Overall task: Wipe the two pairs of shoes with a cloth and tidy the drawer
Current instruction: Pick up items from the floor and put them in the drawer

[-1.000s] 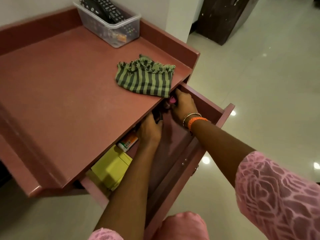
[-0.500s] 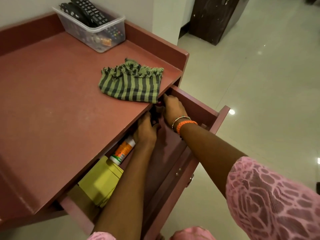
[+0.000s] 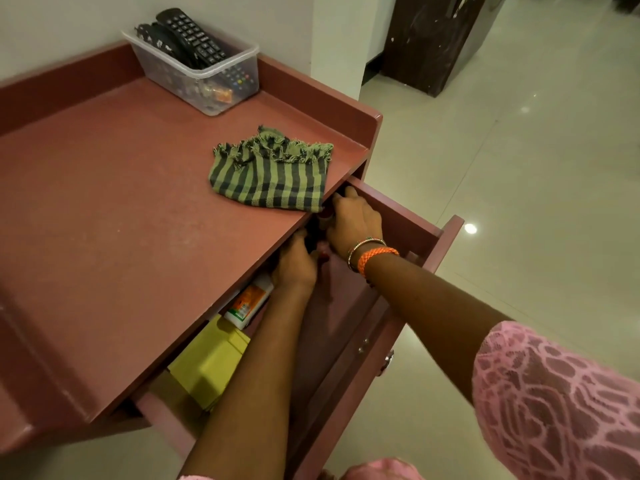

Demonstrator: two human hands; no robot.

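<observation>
Both of your forearms run up from the bottom of the frame into the open drawer point(image 3: 408, 220) at centre right. Your left hand point(image 3: 294, 263) lies knuckles up just under the front edge of the cabinet top point(image 3: 114, 220), wrist straight, its fingers reaching back into the shadow there; they are hidden, so you cannot tell whether they are spread or closed on anything. Your right hand point(image 3: 355, 220) sits just above and to the right of it, near the drawer's right side wall, bent at the wrist with its fingers curled downward toward a small reddish object point(image 3: 325, 215) at the cabinet edge. Whether those fingers pinch it cannot be told, as the spot is dark and mostly covered. An orange braided band point(image 3: 375, 256) and thin bangles point(image 3: 363, 244) ring your right wrist, and a pink lace sleeve point(image 3: 554, 403) fills the lower right corner.

The striped green cloth point(image 3: 270, 174) lies folded on the cabinet top at centre frame, its lower right corner just beside your right hand. Inside the drawer, lower left of your left forearm, lie an orange-and-white bottle point(image 3: 247, 303) and a yellow box point(image 3: 211, 362). A clear tub point(image 3: 221, 88) holding remote controls point(image 3: 190, 36) stands at upper left. No shoes are in view.
</observation>
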